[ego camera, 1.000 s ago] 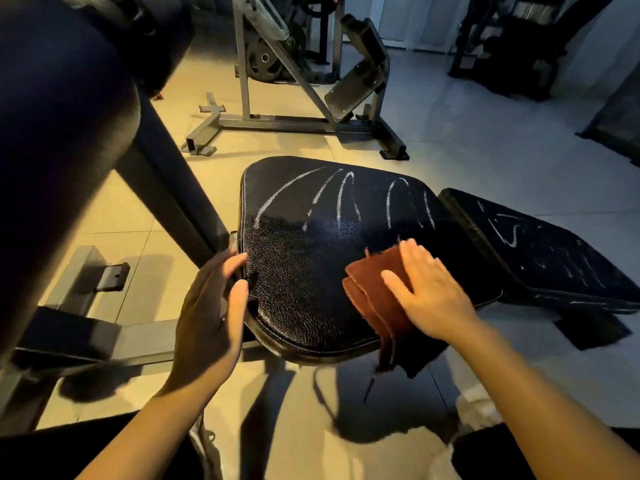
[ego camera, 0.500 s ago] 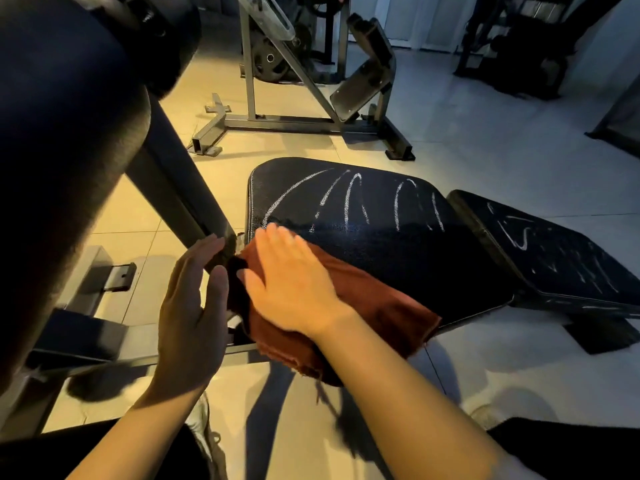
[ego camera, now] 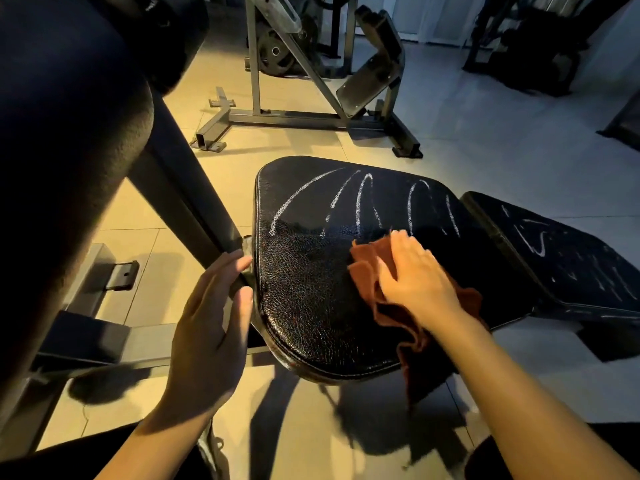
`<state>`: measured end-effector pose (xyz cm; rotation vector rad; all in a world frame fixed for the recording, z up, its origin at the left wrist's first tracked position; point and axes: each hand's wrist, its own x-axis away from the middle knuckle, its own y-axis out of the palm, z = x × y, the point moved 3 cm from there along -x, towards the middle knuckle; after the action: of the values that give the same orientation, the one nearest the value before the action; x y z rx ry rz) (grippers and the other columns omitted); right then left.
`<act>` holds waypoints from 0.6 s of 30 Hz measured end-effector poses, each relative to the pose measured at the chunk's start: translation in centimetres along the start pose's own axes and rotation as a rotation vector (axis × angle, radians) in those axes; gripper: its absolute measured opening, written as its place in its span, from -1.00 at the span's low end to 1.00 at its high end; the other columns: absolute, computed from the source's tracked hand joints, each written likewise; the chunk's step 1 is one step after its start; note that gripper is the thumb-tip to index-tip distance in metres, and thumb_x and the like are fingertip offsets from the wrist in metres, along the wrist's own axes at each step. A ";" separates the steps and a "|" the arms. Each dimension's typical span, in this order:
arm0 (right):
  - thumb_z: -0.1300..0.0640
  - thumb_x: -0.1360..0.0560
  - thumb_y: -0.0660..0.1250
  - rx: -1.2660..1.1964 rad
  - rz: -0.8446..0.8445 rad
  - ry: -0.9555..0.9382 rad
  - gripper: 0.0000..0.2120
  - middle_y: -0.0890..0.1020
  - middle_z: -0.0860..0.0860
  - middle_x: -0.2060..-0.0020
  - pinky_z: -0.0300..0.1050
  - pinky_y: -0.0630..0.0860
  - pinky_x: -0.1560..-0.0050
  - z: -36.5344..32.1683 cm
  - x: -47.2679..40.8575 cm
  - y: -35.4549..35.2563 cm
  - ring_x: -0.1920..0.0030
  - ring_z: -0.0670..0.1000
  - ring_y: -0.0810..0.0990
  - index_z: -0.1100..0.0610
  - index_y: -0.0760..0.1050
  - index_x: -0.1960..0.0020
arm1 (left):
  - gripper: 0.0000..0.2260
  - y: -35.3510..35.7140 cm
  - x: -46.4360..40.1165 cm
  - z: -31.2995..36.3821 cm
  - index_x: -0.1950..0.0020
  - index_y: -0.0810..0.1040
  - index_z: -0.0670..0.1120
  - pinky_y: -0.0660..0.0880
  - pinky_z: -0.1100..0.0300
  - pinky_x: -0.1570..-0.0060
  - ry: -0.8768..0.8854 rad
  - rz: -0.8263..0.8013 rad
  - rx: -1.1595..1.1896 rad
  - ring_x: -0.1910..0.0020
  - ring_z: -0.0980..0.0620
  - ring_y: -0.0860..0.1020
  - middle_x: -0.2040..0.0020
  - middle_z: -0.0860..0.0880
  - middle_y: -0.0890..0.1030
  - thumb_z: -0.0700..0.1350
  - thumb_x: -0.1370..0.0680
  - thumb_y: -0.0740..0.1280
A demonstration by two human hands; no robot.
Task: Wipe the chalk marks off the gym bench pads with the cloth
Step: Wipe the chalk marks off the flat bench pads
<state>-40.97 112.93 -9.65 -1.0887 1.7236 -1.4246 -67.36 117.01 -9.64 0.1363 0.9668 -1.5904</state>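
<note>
2 pads in view, both chalked. Rust-brown cloth (ego camera: pixel 367 268) lies bunched on the right half of the near seat pad (ego camera: pixel 311 306), its tail draped over the pad's front-right edge and hanging toward the floor (ego camera: pixel 485 168). Right hand (ego camera: pixel 415 275) lies flat on the cloth, fingers (ego camera: pixel 403 242) straight and together, pressing it down, not curled round it. Chalk marks (ego camera: pixel 362 199): about 5 curved strokes across the far half of the seat pad, just beyond the cloth's leading edge; the near half looks dark and glossy. Second pad (ego camera: pixel 554 258) sits to the right, separated by a narrow gap, with squiggles and smears on it. Left hand (ego camera: pixel 211 323) is at the seat pad's left edge, fingers straight, tips touching the metal bracket (ego camera: pixel 242 268) beside the rim. Thick dark upright (ego camera: pixel 187 188) slants just left of that edge. Tiled floor is open beyond the far edge up to another machine frame (ego camera: pixel 311 116).
</note>
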 end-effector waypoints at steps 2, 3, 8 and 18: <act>-0.07 -0.63 -0.02 0.016 -0.018 0.007 -0.37 0.01 0.11 -0.58 -0.03 -0.12 -0.55 -0.3 0.0 -0.1 -0.57 0.05 -0.04 0.18 -0.09 -0.59 | -0.68 0.2 0.1 0.1 -0.32 0.46 -0.20 0.17 0.63 -0.19 0.006 -0.017 0.010 -0.25 0.56 0.24 -0.27 0.01 0.44 -0.20 -0.58 0.16; -0.06 -0.60 -0.06 0.002 -0.009 -0.038 -0.37 0.00 0.12 -0.58 -0.03 -0.13 -0.55 -1.6 0.2 -0.1 -0.57 0.05 -0.05 0.18 -0.09 -0.59 | -0.69 0.4 0.0 0.1 -0.31 0.46 -0.21 0.18 0.61 -0.20 0.009 -0.025 0.020 -0.26 0.52 0.27 -0.27 -0.01 0.46 -0.18 -0.60 0.15; -0.04 -0.65 0.01 -0.029 -0.027 -0.473 -0.39 -0.04 0.12 -0.58 -0.05 -0.20 -0.54 -12.5 2.0 1.3 -0.57 0.06 -0.10 0.17 -0.11 -0.59 | -0.64 -0.1 -1.0 0.8 -0.38 0.38 -0.18 0.22 0.47 -0.31 0.057 -0.032 0.036 -0.32 0.31 0.34 -0.31 -0.04 0.44 -0.08 -0.63 0.07; 0.05 -0.62 0.13 -0.429 0.224 -0.565 -0.57 0.40 0.05 -0.44 -0.09 0.17 -0.50 -11.1 7.7 -0.7 -0.45 0.00 0.32 0.10 0.35 -0.47 | -0.67 -0.7 -2.0 -0.2 -0.31 0.46 -0.21 0.24 0.58 -0.19 0.002 -0.028 -0.047 -0.26 0.18 0.40 -0.30 -0.11 0.50 -0.13 -0.60 0.15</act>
<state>-54.00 110.96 -6.42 -1.3116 1.6834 -0.5391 -67.50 118.66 -8.29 0.0923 1.0106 -1.5919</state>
